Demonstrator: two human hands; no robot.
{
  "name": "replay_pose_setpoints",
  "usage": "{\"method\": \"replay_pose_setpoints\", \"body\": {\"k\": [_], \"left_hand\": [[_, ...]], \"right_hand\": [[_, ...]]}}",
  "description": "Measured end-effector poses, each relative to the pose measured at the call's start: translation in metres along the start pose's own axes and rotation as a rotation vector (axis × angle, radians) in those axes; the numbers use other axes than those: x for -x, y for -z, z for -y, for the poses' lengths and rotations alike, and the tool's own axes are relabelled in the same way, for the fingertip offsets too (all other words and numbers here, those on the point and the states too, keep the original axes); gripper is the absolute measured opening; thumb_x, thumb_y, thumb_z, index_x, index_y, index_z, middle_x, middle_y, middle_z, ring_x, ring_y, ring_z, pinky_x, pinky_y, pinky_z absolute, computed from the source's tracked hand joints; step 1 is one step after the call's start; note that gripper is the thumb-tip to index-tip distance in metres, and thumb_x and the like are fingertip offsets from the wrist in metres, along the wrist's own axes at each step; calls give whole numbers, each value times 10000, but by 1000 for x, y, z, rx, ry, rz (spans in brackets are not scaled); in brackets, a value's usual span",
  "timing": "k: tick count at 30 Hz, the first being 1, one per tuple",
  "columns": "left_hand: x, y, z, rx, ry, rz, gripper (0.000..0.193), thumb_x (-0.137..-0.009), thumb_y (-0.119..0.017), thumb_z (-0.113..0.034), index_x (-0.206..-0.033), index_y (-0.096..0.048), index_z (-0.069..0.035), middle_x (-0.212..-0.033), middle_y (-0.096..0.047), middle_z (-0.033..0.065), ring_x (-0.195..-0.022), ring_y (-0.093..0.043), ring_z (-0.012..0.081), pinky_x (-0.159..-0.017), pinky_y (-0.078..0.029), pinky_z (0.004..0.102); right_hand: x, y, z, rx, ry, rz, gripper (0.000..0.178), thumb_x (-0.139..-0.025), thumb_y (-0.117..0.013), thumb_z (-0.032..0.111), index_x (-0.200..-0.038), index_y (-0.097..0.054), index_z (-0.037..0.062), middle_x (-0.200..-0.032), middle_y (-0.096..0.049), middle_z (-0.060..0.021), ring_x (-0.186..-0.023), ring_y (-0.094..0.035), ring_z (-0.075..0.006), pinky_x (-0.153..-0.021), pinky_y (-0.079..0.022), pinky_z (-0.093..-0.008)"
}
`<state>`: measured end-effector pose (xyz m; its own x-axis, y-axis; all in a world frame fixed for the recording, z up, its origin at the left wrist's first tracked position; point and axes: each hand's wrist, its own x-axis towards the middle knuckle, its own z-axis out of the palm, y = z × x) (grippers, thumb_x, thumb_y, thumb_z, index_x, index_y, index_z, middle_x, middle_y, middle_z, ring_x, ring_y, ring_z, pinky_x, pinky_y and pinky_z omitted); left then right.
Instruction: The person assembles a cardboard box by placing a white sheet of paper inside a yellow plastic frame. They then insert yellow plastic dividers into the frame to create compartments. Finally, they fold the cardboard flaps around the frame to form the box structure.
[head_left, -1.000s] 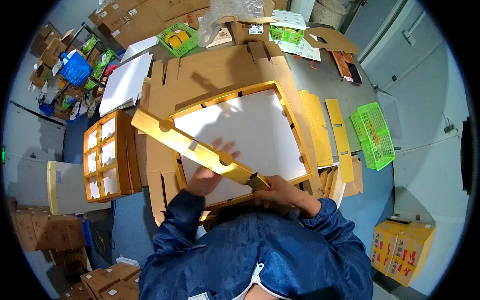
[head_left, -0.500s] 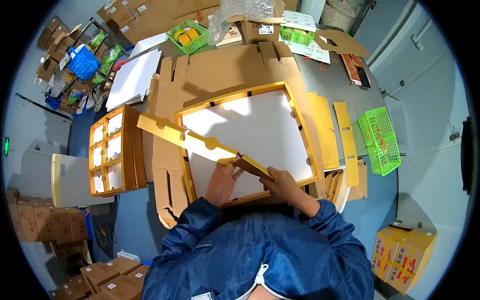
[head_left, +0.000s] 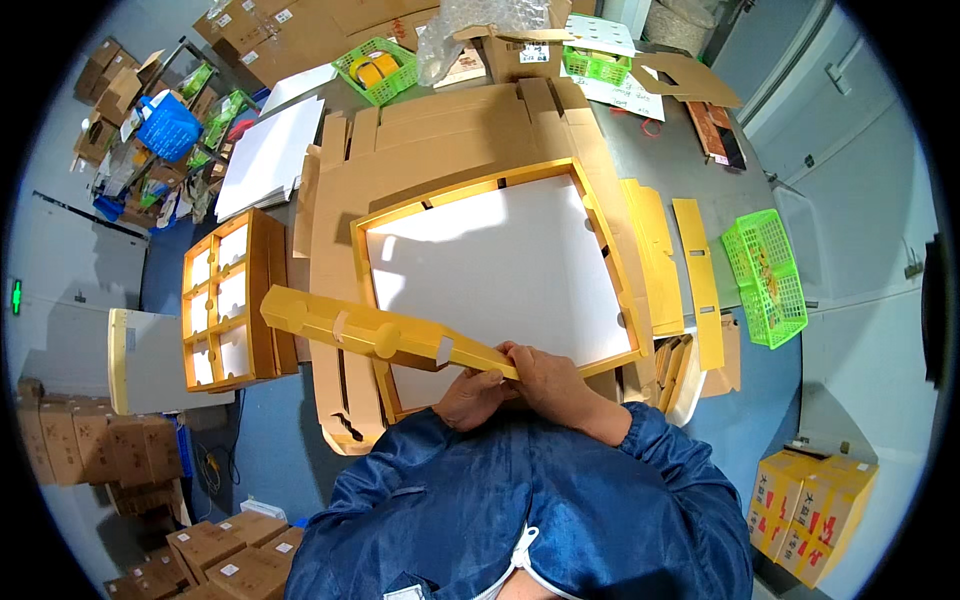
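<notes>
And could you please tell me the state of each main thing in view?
Long yellow cardboard strip: folded, held slantwise
Right hand: grip closed on the strip's end
Left hand: at that end, grip unclear
Shallow yellow-walled, white-based rectangular tray: open, lying flat
Large brown cardboard sheet: spread beneath the tray
Yellow six-compartment rectangular box: open
Two yellow-brown cartons: taped shut
</notes>
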<state>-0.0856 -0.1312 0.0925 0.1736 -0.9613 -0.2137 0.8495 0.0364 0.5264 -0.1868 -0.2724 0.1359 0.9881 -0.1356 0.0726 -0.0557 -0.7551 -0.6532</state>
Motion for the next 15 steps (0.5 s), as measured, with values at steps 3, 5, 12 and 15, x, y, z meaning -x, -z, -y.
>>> {"method": "replay_pose_setpoints", "body": {"k": [3,5,12,15], "left_hand": [[3,0,4,-18,-30,-9,408,-848,-607,-237,-1212,-485,-100,-1190,-498,32,-1144,-454,193,-997,-353,420],[6,-3,5,-13,-46,-38,400,-856,-594,-229,-1218,-483,-100,-1198,-496,32,-1148,-453,188,-1001,-349,419],[14,-10,11,36,-60,-168,446,-900,-569,-329,-1286,-441,-145,-1287,-472,22,-1227,-398,202,-1023,-331,440],[13,-14,12,125,-52,-134,452,-911,-548,-369,-1303,-426,-179,-1331,-438,7,-1238,-384,203,-1041,-314,444]], "right_hand": [[2,-6,-2,2,7,5,339,-829,-598,169,-1123,-474,53,-903,-618,-127,-753,-638,-295,-582,-506,-376],[1,-9,-3,-17,33,0,345,-823,-601,157,-1126,-474,51,-908,-617,-132,-764,-637,-300,-591,-507,-380],[3,-11,-14,121,6,42,319,-762,-633,165,-1001,-472,27,-827,-584,-128,-747,-615,-304,-612,-502,-383],[3,-6,-14,167,30,13,243,-767,-599,128,-944,-462,33,-815,-564,-120,-741,-605,-294,-607,-500,-378]]}}
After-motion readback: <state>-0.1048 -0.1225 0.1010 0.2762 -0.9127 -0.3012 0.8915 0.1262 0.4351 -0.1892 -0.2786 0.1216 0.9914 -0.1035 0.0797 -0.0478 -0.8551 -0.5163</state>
